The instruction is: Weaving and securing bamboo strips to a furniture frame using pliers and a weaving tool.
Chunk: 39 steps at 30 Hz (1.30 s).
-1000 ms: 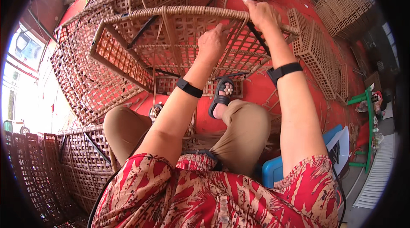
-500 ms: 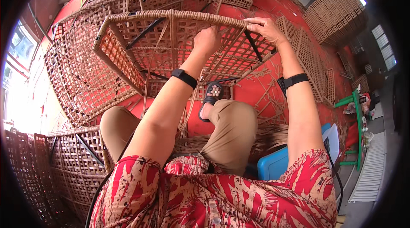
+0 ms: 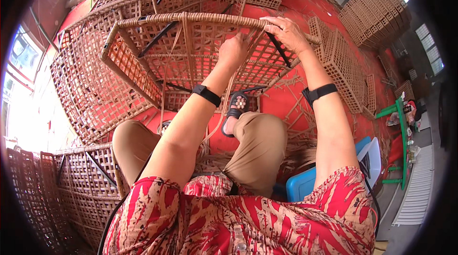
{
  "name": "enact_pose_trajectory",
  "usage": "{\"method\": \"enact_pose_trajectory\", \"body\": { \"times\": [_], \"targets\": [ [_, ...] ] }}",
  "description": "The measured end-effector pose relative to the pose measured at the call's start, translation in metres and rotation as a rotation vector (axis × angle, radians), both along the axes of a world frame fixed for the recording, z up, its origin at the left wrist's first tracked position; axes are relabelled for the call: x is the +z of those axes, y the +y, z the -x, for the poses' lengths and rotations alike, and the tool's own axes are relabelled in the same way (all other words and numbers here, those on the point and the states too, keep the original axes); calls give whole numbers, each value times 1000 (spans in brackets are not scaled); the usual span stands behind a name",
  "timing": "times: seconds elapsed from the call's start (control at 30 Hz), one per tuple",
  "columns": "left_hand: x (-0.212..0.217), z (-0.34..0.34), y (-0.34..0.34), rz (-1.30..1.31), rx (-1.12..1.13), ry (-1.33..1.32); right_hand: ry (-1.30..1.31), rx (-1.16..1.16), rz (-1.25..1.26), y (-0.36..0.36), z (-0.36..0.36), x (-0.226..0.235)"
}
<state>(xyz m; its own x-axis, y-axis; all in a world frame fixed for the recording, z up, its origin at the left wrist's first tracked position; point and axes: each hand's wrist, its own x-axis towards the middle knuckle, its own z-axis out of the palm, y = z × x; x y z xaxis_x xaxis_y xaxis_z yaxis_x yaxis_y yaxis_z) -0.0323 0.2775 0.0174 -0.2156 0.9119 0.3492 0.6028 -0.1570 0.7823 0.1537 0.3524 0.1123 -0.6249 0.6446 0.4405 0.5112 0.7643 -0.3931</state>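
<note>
A woven rattan frame (image 3: pixel 143 59) with black metal bars stands tilted in front of me, its wrapped top rail running left to right. My left hand (image 3: pixel 234 50) is closed on a thin rattan strip (image 3: pixel 217 116) just under the rail; the strip trails down toward my lap. My right hand (image 3: pixel 286 33) rests on the top rail at its right end, fingers curled over it. Both wrists carry black bands. My knees in tan trousers and a sandalled foot (image 3: pixel 236 107) lie below the frame.
Stacks of similar woven lattice panels (image 3: pixel 372 16) surround me on a red floor (image 3: pixel 286 102). More panels lean at the lower left (image 3: pixel 57 183). A blue plastic seat (image 3: pixel 305 183) is under me, a green stand (image 3: pixel 400 131) at the right. Loose rattan strips litter the floor.
My left hand has moved up closer to the top rail with the strip. My right hand has slid left along the rail. The view has tilted down slightly.
</note>
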Motion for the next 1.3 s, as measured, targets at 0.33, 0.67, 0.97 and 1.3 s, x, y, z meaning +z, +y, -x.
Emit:
{"method": "enact_pose_trajectory", "body": {
  "times": [0.33, 0.67, 0.97, 1.3],
  "targets": [
    [9, -15, 5, -13, -110, -255, -129, -56, -117, -11, 5, 14],
    [30, -28, -3, 65, -351, -874, 97, 44, 475, -7, -8, 32],
    [33, -24, 0, 184, -497, -1215, 142, 88, 352, -3, -7, 20],
    [27, -22, 6, 212, -473, -1243, 83, 82, 249, -2, 1, 17]
  ]
}}
